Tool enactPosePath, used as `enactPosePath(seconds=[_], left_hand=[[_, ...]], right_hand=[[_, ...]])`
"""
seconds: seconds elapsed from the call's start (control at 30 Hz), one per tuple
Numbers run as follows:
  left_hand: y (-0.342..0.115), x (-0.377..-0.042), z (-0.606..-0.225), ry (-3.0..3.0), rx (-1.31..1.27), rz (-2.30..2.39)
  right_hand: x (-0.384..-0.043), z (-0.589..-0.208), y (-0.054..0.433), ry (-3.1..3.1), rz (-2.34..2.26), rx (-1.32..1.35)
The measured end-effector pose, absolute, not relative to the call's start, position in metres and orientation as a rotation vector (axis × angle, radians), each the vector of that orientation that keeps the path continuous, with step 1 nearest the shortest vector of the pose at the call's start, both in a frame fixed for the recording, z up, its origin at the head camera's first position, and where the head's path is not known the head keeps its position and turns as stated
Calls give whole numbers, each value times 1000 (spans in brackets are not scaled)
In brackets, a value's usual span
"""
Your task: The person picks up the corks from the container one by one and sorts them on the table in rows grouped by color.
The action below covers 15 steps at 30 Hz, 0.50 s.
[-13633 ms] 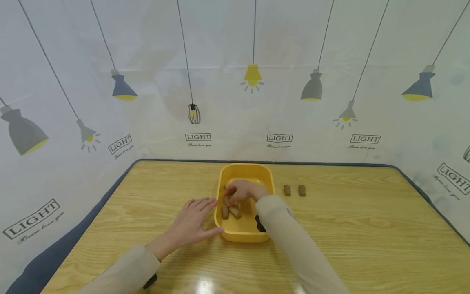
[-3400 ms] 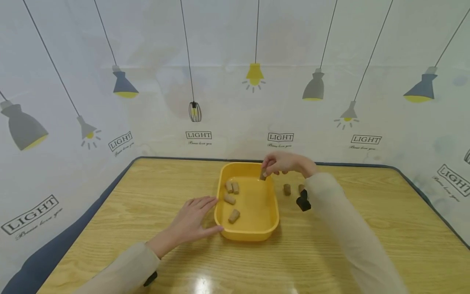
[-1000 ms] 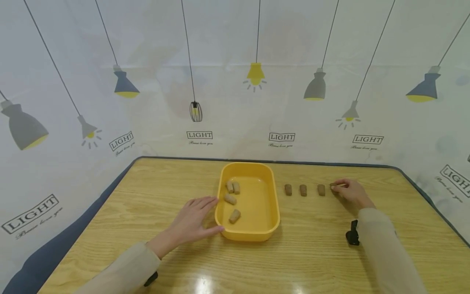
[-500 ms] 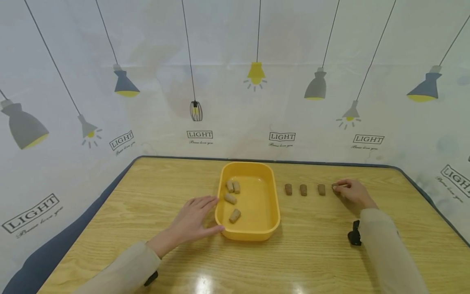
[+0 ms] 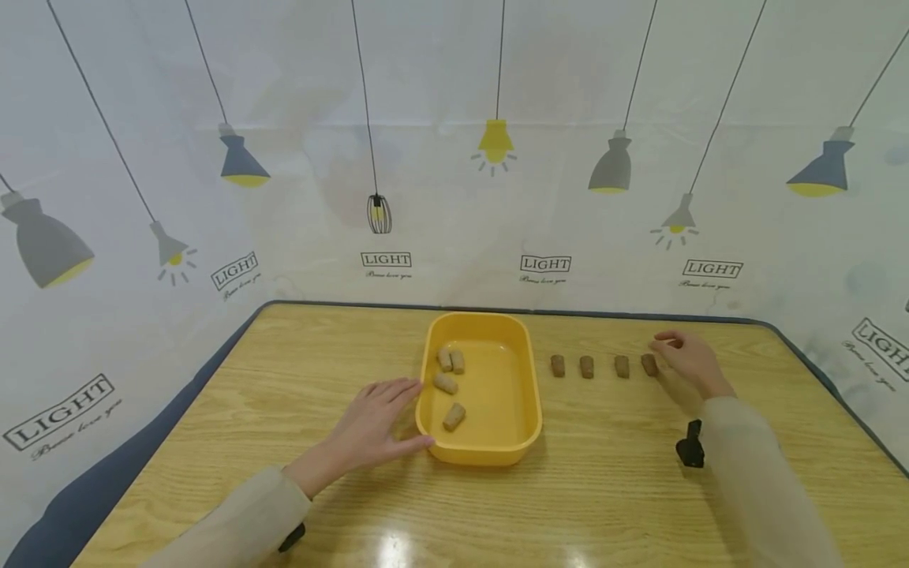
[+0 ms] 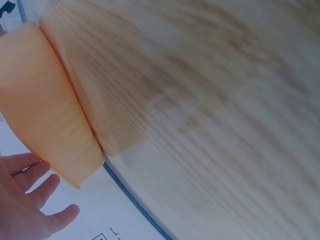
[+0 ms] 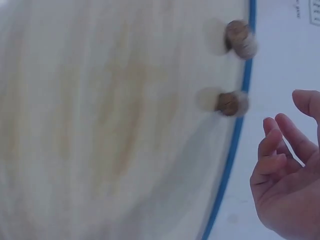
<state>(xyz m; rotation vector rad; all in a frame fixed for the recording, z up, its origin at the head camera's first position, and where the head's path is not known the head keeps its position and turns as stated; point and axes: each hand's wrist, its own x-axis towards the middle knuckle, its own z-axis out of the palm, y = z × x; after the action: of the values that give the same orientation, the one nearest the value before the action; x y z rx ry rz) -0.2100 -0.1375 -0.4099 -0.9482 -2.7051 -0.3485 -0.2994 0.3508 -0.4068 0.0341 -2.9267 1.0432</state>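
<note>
My left hand (image 5: 372,432) lies with extended fingers at the left side of a yellow plastic tub (image 5: 536,394), fingertips and thumb at its rim. In the left wrist view, those fingertips (image 6: 44,165) touch the tub's outer wall. Several corks, one of them a cork (image 5: 454,417) near the front, lie inside along the tub's left half. Right of the tub, more corks form a row on the table. My right hand (image 5: 690,363) hovers just past the rightmost cork (image 5: 649,364), fingers loosely bent and holding nothing. The right wrist view shows fingers apart from the nearest cork (image 7: 231,104).
The wooden table (image 5: 611,489) has a dark blue edge (image 5: 355,304) at the back. Behind it hangs a white curtain (image 5: 440,181) printed with lamps. A black wrist camera mount (image 5: 690,446) sits below the right sleeve.
The row of corks has grown from two, with corks brought from the tub. My right hand has just released the rightmost cork and risen slightly away. The left hand stays put.
</note>
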Motion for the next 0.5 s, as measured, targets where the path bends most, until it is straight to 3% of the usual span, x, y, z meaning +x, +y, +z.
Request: enactPosePath(seconds=[0.5], left_hand=[[-137,-208,-407,-2725,-938,-342]], right_hand=[[-325,-346,245,-2862,1217,402]])
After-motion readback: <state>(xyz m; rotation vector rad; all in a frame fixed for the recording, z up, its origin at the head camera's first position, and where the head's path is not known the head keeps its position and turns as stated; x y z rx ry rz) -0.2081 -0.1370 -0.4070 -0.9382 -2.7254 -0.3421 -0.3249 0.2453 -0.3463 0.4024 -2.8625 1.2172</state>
